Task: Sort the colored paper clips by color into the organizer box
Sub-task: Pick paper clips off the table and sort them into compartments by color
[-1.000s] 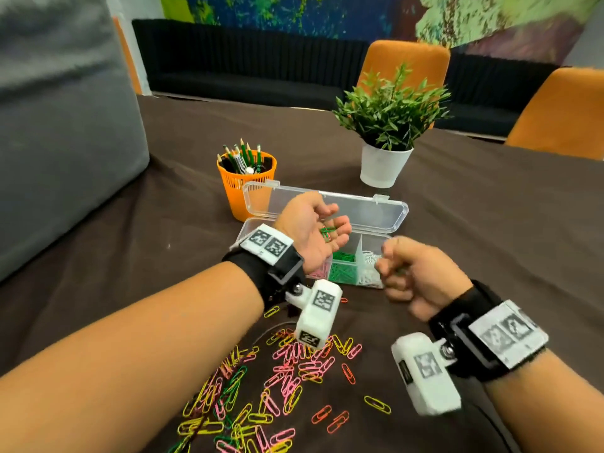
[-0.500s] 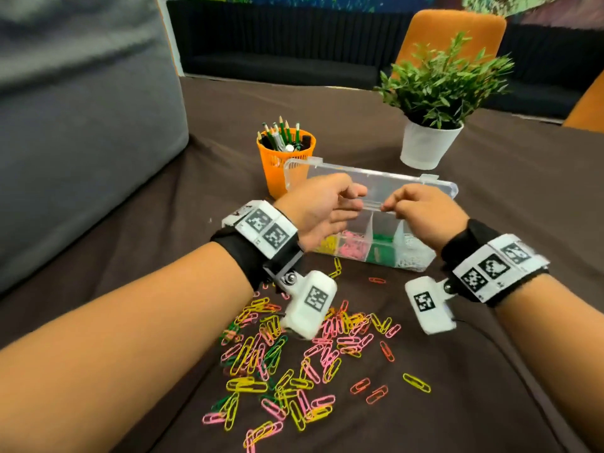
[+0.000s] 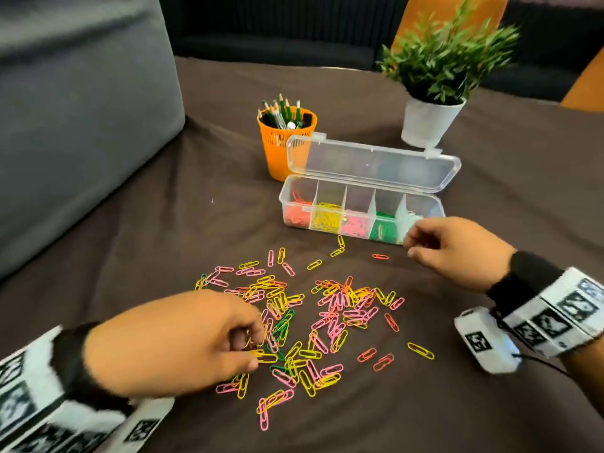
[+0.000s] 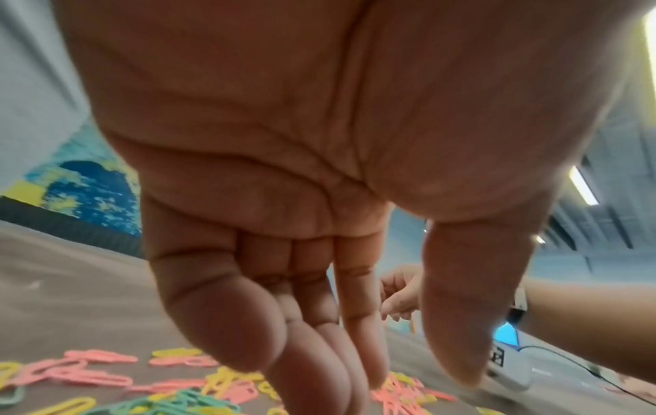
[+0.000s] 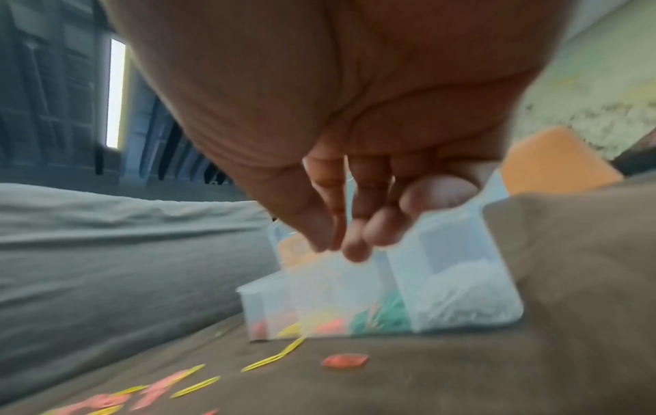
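Observation:
A clear organizer box (image 3: 281, 198) stands with its lid (image 3: 372, 165) up; its compartments hold orange, yellow, pink, green and white clips from left to right. Loose colored paper clips (image 3: 327, 315) lie scattered on the brown cloth in front of it. My left hand (image 3: 256, 349) reaches down into the pile beside some green clips (image 3: 282, 325). In the left wrist view its fingers (image 4: 369, 351) are stretched out with the thumb apart and nothing held. My right hand (image 3: 410, 241) hovers at the box's front right corner, fingers loosely bent and holding nothing (image 5: 337, 244).
An orange pencil cup (image 3: 284, 145) stands just behind the box's left end. A potted plant (image 3: 431, 119) sits behind its right end. A large grey cushion (image 3: 81, 125) fills the left side. Brown cloth (image 3: 490, 420) covers the table.
My left hand has come down from the box to the loose pile. My right hand has drawn back from over the compartments to the box's front right corner. The view has tilted down.

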